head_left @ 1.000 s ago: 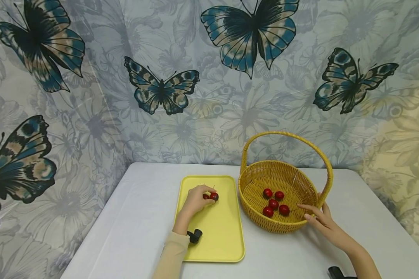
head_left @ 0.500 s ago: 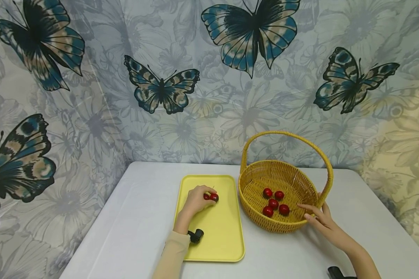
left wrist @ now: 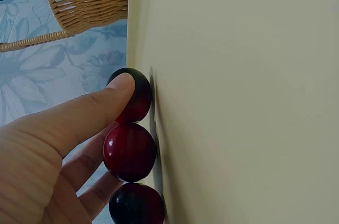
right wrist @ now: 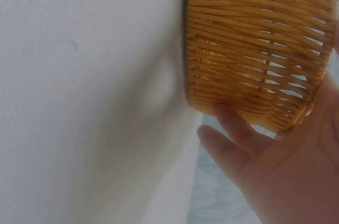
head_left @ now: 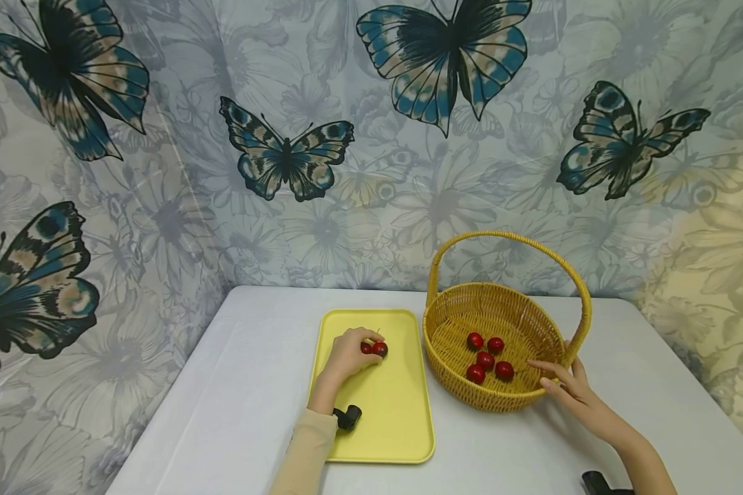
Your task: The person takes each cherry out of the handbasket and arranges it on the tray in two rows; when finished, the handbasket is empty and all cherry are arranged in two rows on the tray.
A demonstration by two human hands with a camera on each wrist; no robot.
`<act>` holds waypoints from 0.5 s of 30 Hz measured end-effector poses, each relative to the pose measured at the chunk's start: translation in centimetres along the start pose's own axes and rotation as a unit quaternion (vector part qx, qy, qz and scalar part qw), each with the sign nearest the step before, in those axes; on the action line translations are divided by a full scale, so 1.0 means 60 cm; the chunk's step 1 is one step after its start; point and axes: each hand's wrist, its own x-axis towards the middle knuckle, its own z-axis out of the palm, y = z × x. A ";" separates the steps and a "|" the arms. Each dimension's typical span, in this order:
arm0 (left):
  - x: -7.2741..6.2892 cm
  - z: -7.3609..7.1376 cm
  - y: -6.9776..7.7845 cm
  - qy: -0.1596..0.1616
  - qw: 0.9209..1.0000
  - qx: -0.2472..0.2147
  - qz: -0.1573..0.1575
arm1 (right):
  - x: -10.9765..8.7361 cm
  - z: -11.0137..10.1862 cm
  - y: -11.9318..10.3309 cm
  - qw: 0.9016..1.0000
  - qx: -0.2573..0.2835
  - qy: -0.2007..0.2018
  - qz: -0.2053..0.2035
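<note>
My left hand (head_left: 349, 354) is over the upper part of the yellow tray (head_left: 384, 419), pinching a dark red cherry (head_left: 380, 349). In the left wrist view the thumb lies on that cherry (left wrist: 140, 97); a second cherry (left wrist: 130, 152) and a third cherry (left wrist: 136, 205) line up beside it, close to the tray surface. At the right, my right hand (head_left: 585, 409) grips the rim of the yellow wicker basket (head_left: 501, 402) by the handle's base, one finger reaching inside. From the right wrist, two fingertips (right wrist: 228, 121) show at the basket's outer wall (right wrist: 254, 49).
Several cherries (head_left: 486, 361) lie in the basket, whose tall arched handle (head_left: 501, 234) rises above it. Tray and basket stand side by side on a white-covered table (head_left: 223, 412). Behind the table hangs a butterfly-patterned cloth (head_left: 322, 240).
</note>
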 end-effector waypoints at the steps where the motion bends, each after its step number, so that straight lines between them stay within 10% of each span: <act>1: 0.000 0.000 0.000 -0.001 1.000 0.000 0.000 | 0.000 0.000 0.000 1.000 0.001 -0.001 0.000; 15: 0.001 -0.004 0.000 -0.006 1.000 0.013 0.007 | 0.000 0.001 0.003 1.000 -0.003 -0.003 0.005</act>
